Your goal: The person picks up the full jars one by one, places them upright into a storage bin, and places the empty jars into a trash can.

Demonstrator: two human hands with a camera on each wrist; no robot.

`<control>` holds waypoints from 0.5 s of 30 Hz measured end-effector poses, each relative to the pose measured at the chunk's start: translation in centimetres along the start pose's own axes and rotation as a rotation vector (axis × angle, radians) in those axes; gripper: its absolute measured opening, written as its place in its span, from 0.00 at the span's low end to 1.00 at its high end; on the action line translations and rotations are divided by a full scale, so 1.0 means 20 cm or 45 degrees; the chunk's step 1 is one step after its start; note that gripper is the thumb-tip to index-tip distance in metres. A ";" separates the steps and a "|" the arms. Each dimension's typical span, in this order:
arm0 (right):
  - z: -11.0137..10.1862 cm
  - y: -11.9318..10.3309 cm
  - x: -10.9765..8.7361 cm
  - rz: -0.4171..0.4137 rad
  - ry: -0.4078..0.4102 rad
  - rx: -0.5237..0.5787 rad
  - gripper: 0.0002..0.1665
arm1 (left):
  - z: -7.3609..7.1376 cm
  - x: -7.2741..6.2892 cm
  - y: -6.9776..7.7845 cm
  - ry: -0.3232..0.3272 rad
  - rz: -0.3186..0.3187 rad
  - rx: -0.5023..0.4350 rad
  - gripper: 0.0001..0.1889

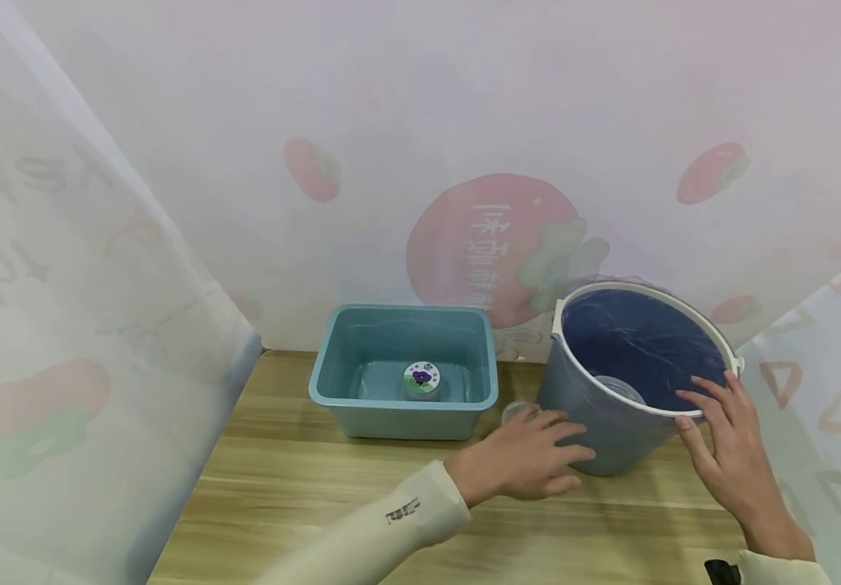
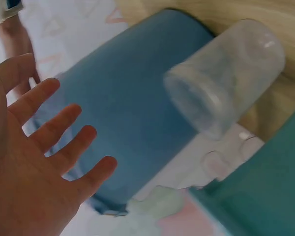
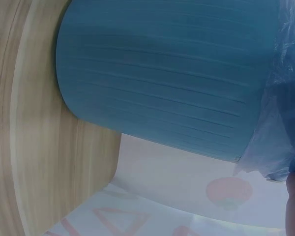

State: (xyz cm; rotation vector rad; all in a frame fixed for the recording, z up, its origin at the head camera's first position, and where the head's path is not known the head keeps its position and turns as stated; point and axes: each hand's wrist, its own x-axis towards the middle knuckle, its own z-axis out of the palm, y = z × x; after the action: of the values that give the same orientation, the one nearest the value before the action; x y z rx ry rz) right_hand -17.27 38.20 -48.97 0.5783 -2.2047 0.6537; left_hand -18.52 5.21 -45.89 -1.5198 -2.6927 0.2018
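A blue bucket (image 1: 581,431) with a white rim and a thin plastic liner stands on the right side of the table. My left hand (image 1: 530,455) is spread in front of its near left side, palm toward the bucket in the left wrist view, holding nothing. My right hand (image 1: 730,455) lies at the rim's near right, thumb at the rim and loose fingers reaching over the opening. Inside the bucket shows part of a clear round container (image 1: 621,388). A clear plastic jar (image 2: 226,78) stands beside the bucket, partly hidden by my left hand in the head view.
A teal rectangular basin (image 1: 405,404) sits left of the bucket. In it is a round container (image 1: 422,379) with a white lid bearing a purple flower. Behind the wooden table (image 1: 281,487) hangs a pale printed sheet (image 1: 369,244), with more sheeting at both sides.
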 end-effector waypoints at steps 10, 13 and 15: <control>0.00 0.01 0.00 -0.006 0.001 0.001 0.35 | 0.19 0.04 -0.07 0.046 -0.080 0.049 0.25; 0.00 0.00 0.00 0.004 -0.009 0.000 0.36 | 0.22 0.05 -0.07 0.066 -0.104 0.061 0.25; 0.00 0.00 0.00 0.006 -0.012 0.000 0.37 | 0.25 0.05 -0.07 0.073 -0.128 0.055 0.25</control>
State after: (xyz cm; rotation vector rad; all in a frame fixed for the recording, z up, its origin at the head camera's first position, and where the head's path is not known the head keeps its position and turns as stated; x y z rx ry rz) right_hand -17.31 38.23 -48.92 0.5772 -2.2156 0.6550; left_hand -20.73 4.91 -50.60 -1.3529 -2.6932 0.2079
